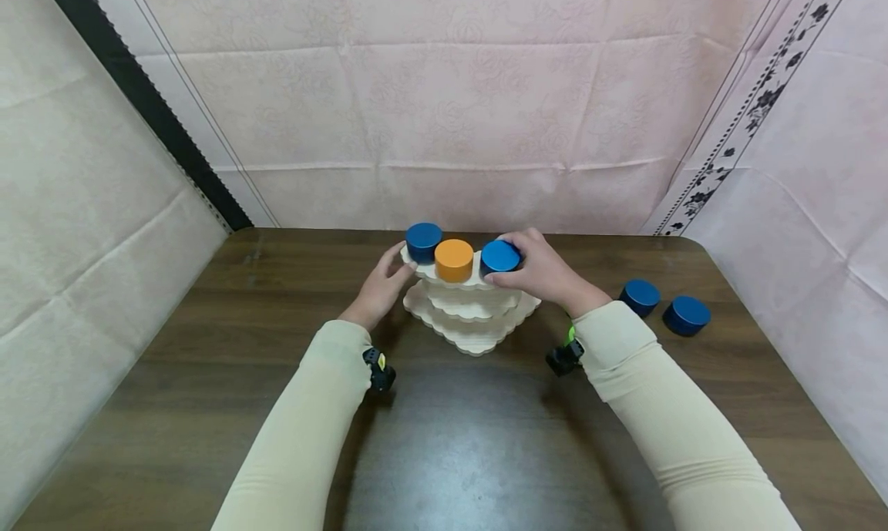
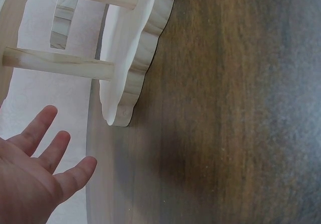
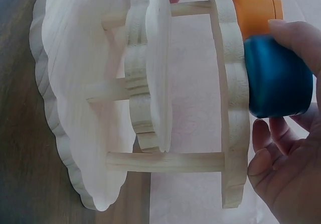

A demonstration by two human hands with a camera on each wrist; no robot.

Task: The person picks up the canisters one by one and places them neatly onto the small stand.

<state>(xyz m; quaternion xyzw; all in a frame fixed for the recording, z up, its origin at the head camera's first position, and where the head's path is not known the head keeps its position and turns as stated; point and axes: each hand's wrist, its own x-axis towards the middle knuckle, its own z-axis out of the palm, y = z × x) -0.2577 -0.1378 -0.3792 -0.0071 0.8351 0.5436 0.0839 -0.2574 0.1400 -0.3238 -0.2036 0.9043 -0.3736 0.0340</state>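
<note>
1. Pale, unpainted wood makes up a three-tier stand with scalloped edges, which sits on a dark wooden table; thin dowels join the tiers, as the right wrist view shows.
2. On the top tier stand three round pucks in a row: a blue puck at the left end, an orange puck in the middle and a second blue puck at the right end.
3. The right hand grips the second blue puck, with fingers curled over its far side and the thumb below, against the rim of the top tier; the puck's base rests on that tier, touching the orange puck.
4. The left hand is at the stand's left side, its fingertips touching the edge of the top tier just beside the first blue puck. In the left wrist view its fingers lie straight and spread, holding nothing.
5. Two more blue pucks lie on the table well to the right of the stand, near each other but apart.
6. Pink patterned cloth hangs behind and beside the table.
</note>
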